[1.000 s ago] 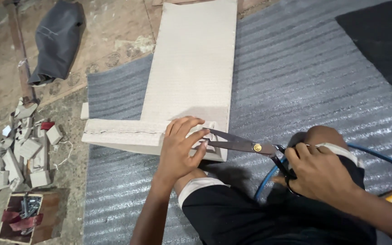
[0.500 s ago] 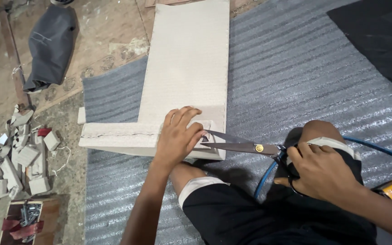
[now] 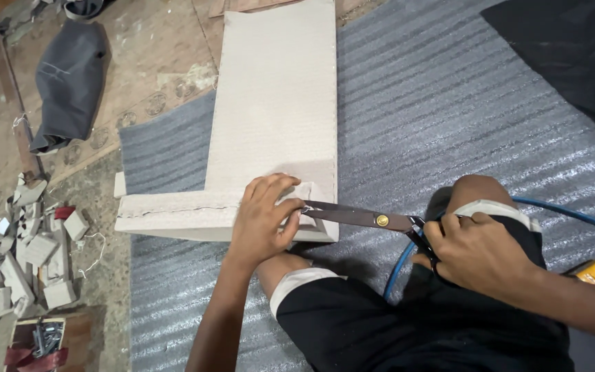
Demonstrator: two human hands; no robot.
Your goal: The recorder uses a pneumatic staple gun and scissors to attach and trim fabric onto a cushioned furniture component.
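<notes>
While the head camera looks down, I note the left hand [image 3: 264, 219] spread flat, fingers apart, pressing on the pale L-shaped foam panel [image 3: 277, 117] at the corner where its long arm meets the short arm running left. The right hand [image 3: 480, 251] is closed around the handles of the dark scissors [image 3: 370, 219], which have a brass pivot; the blade tips meet the panel's edge just beside the left fingertips. The panel lies on a grey ribbed mat [image 3: 449, 124]. A blue hose [image 3: 573, 215] curves past the right wrist. Left of the mat, offcut scraps [image 3: 39, 251] are scattered on the floor; a dark bag [image 3: 70, 83] lies farther up.
</notes>
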